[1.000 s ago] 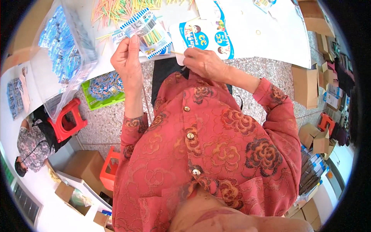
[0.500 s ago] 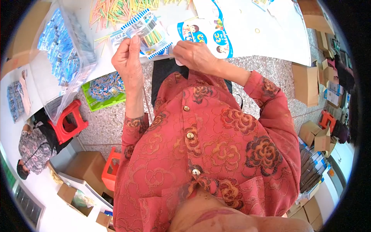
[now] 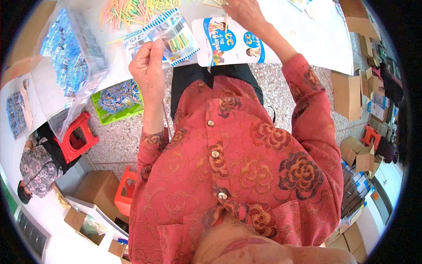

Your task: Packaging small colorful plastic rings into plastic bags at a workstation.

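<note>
Left hand (image 3: 148, 70) pinches the blue-striped clear packet (image 3: 165, 37), long axis slanting up-right, coloured sticks inside. Beyond the packet, right hand (image 3: 246, 13) nips one pale stick (image 3: 227, 21), upright.

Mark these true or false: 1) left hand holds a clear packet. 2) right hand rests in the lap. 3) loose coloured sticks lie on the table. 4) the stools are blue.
1) True: the left hand pinches a clear packet with coloured sticks inside.
2) False: the right hand reaches out over the white table, above a printed card.
3) True: a pile of loose sticks lies at the far edge.
4) False: the stool is red.
</note>
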{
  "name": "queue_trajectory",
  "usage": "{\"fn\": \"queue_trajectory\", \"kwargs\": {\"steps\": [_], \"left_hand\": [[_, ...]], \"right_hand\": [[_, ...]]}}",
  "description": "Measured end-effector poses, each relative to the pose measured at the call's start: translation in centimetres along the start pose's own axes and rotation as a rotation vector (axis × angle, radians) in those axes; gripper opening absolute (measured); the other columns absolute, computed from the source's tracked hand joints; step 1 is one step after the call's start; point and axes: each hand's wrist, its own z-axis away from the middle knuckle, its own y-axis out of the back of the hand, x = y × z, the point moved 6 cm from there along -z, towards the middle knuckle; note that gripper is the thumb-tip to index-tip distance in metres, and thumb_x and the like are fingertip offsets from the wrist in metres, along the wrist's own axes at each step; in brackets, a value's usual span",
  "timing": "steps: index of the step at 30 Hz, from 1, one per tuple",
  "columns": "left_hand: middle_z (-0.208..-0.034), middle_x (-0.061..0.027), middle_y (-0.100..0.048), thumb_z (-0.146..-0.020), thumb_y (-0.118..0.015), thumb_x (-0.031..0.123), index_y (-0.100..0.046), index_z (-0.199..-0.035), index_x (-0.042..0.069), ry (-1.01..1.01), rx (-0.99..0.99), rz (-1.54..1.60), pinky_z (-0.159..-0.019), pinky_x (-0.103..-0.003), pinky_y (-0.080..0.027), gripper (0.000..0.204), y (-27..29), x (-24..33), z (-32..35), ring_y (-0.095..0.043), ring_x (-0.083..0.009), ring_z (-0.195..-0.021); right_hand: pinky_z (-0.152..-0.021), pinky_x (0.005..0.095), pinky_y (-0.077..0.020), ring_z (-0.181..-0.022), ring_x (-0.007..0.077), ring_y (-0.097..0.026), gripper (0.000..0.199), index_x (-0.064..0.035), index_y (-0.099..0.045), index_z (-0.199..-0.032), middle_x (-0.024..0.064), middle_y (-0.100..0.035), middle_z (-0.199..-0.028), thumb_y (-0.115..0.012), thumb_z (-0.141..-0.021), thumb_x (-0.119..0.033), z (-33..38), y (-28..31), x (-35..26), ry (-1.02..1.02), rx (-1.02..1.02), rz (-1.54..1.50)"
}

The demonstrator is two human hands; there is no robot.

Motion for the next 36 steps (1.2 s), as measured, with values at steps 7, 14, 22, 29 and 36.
{"fn": "queue_trajectory", "kwargs": {"steps": [7, 14, 22, 29, 36], "left_hand": [[-0.067, 0.0061, -0.045, -0.088, -0.059, 0.009, -0.055, -0.073, -0.001, -0.045, -0.164, -0.053, -0.054, -0.018, -0.030, 0.018, -1.9, 0.4, 0.7, -0.036, -0.0021, -0.063], [-0.076, 0.0013, -0.054, -0.087, -0.060, 0.005, -0.059, -0.084, -0.003, -0.024, -0.171, -0.012, -0.063, -0.018, -0.039, 0.008, -3.2, 0.7, 0.3, -0.047, -0.0040, -0.070], [-0.087, -0.0031, -0.063, -0.083, -0.064, 0.003, -0.062, -0.092, -0.003, 0.150, -0.188, 0.238, -0.069, -0.022, -0.047, 0.011, -5.5, 0.1, 0.2, -0.056, -0.0071, -0.075], [-0.055, 0.0050, -0.042, -0.070, -0.073, 0.008, -0.054, -0.064, 0.002, 0.008, -0.267, -0.324, -0.046, -0.023, -0.028, 0.021, -5.8, -1.5, 0.0, -0.033, -0.0044, -0.053], [-0.094, -0.0067, -0.064, -0.080, -0.064, 0.000, -0.058, -0.111, 0.000, 0.126, -0.331, -0.055, -0.077, -0.024, -0.049, 0.031, -6.4, -1.2, 0.0, -0.060, -0.0118, -0.087]], "right_hand": [[-0.059, 0.0193, -0.0413, -0.069, 0.0036, -0.051, 0.025, -0.0053, -0.060, -0.109, -0.0027, -0.060, -0.082, -0.060, -0.087, -0.016, 0.9, 4.4, -6.7, -0.217, -0.187, -1.030], [-0.061, 0.0192, -0.0410, -0.069, 0.0037, -0.051, 0.012, -0.0030, -0.064, -0.094, -0.0020, -0.059, -0.080, -0.060, -0.087, -0.012, 1.0, 5.3, -6.9, -0.152, -0.119, -0.954], [-0.059, 0.0173, -0.0386, -0.069, 0.0021, -0.048, 0.015, -0.0027, -0.063, -0.096, -0.0035, -0.057, -0.074, -0.059, -0.088, -0.014, 2.0, 3.7, -5.2, -0.344, -0.152, -1.095], [-0.071, 0.0242, -0.0484, -0.082, 0.0081, -0.057, 0.030, 0.0010, -0.058, -0.108, 0.0032, -0.064, -0.088, -0.065, -0.082, -0.013, 2.8, 4.0, -6.1, -0.256, -0.190, -1.102], [-0.063, 0.0252, -0.0477, -0.069, 0.0065, -0.057, 0.020, -0.0022, -0.065, -0.094, 0.0025, -0.066, -0.078, -0.069, -0.078, -0.015, 3.2, 6.5, -0.2, -0.423, -0.043, -0.908]]}}
